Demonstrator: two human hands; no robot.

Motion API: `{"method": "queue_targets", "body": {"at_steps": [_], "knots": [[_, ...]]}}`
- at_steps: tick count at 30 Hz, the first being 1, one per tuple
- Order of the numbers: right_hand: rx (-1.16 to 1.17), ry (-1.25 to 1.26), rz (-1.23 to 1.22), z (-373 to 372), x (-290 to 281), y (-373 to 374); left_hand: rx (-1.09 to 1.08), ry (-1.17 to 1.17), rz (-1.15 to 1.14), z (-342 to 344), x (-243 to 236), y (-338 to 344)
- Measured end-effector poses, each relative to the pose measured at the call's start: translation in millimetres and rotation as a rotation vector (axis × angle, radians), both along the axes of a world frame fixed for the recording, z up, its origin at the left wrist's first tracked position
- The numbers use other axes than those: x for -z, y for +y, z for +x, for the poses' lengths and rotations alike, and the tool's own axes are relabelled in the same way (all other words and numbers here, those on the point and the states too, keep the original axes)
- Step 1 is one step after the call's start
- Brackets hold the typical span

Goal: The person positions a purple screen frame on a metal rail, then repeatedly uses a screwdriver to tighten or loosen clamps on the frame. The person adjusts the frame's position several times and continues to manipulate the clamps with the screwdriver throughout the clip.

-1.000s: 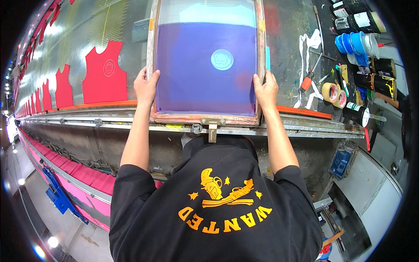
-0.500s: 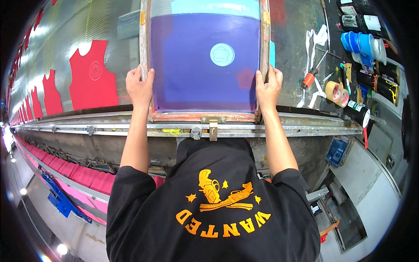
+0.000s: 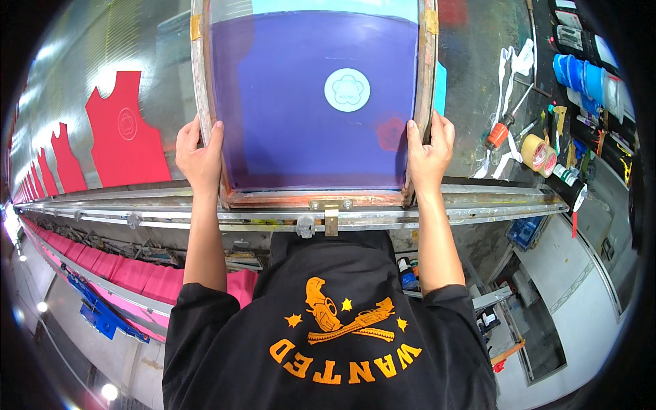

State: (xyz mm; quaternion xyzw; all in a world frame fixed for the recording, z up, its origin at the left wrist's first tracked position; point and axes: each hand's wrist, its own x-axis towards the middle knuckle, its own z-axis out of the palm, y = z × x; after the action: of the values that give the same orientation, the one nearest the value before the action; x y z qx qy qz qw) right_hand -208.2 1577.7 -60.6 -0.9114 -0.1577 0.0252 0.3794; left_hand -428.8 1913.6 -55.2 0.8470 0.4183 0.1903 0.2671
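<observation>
Over the desk before you is the purple printing screen; left of it lies a red fabric panel; your left hand and right hand pinch the screen's opposite side rails, thumbs against fingers

We cannot see the far end of the screen frame, which the top edge cuts off, nor the parts of the left hand and right hand behind its rails, nor can we count the farthest, tiniest red cloth pieces.
</observation>
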Motion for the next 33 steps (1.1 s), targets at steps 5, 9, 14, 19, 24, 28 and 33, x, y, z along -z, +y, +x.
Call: {"method": "queue_targets", "body": {"at_steps": [5,9,14,19,24,28,33], "knots": [[0.01,-0.005,-0.067,-0.3,-0.1,-0.5,-0.01,0.041,0.006,0.5,-0.2,-0.4],[0.017,-0.006,-0.085,-0.8,0.8,-1.0,-0.022,0.072,0.0,0.5,-1.5,-0.9],[0.014,-0.021,-0.071,-0.8,3.0,-2.4,-0.042,0.043,-0.044,1.5,0.5,-1.5],[-0.007,-0.029,-0.087,0.2,1.4,-2.6,-0.047,0.043,-0.038,0.6,1.2,-1.3],[-0.012,-0.051,-0.112,0.9,1.8,-2.9,-0.048,0.039,-0.034,2.1,0.6,-2.8],[-0.018,-0.056,-0.09,1.2,4.0,-4.4,-0.04,0.043,-0.024,2.5,0.1,-3.2],[-0.021,-0.055,-0.103,1.8,6.2,-6.8,-0.056,0.067,-0.051,3.9,-3.0,-4.6]]}}
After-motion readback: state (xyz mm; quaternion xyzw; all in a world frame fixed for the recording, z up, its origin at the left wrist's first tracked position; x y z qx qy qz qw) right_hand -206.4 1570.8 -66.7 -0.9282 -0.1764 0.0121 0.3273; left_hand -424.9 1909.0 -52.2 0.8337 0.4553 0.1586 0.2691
